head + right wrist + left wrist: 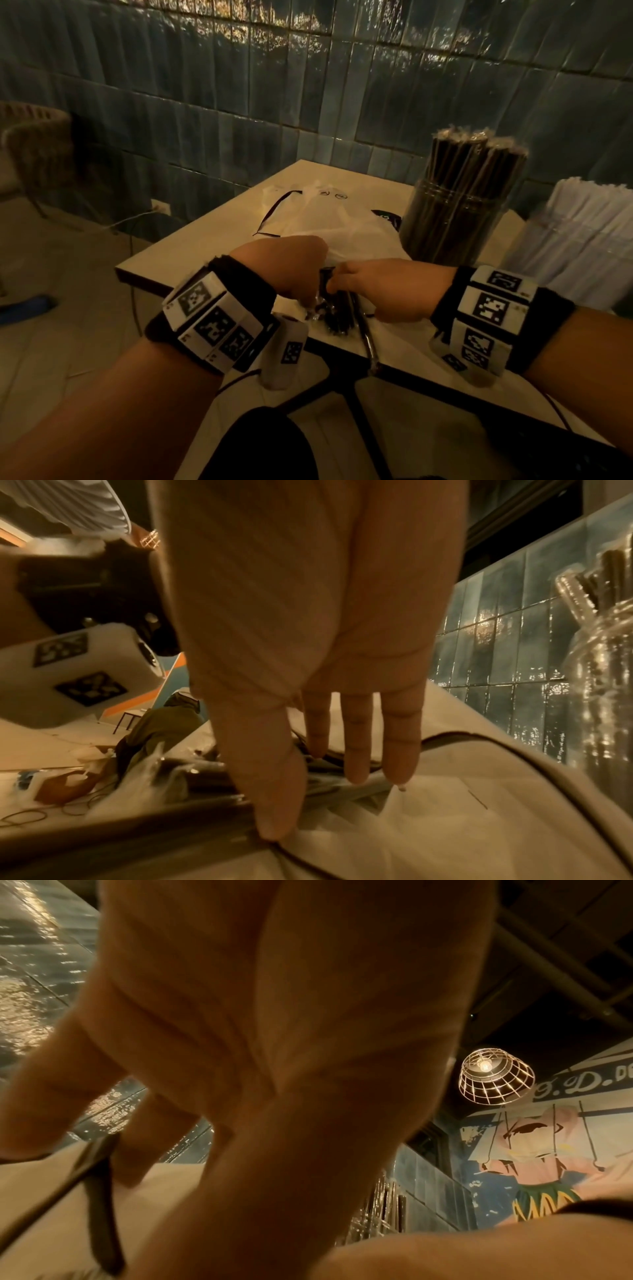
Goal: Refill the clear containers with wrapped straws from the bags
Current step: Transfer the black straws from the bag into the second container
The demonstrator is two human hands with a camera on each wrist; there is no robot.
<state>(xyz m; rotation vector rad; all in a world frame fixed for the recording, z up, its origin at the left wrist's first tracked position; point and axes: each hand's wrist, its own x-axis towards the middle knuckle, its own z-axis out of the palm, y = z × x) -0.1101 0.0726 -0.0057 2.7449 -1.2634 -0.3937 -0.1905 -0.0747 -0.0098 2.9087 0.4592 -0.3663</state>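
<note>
Wrapped straws [337,313] bunched at the white bag [322,219] mouth, near table edge
Left hand [287,270] and right hand [383,291] pinch them together; light, slippery, bendable, best gripped mid-bundle

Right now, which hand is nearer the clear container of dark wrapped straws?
Right. The right hand is at the near table edge, just in front of the clear container of dark wrapped straws. The left hand is farther left, across the white plastic bag.
</note>
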